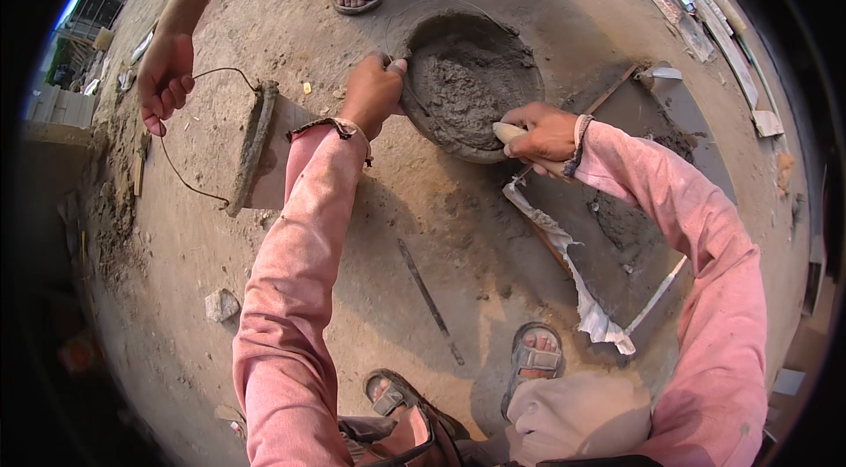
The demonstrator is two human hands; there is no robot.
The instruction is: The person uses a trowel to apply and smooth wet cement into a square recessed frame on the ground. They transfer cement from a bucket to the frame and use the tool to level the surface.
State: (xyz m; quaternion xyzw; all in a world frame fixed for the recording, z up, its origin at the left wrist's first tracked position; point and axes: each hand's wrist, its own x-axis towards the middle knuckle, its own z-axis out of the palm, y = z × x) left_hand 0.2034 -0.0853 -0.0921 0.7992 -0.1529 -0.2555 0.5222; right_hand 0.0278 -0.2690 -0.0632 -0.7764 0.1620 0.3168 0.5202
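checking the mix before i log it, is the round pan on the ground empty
No, the round pan holds a heap of wet grey mortar, with the left hand gripping its rim and the right hand holding a pale handle.

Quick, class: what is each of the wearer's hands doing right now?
Left hand: closed on the rim of the round grey mortar-filled pan.
Right hand: closed around a pale wooden tool handle.

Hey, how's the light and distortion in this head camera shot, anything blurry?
Head view: hard sunlight, with strong shadows of the arms on the ground; fisheye bends the edges, black corners; the pan of mortar between the left hand and right hand is sharp, and the rim areas look soft and hazy.
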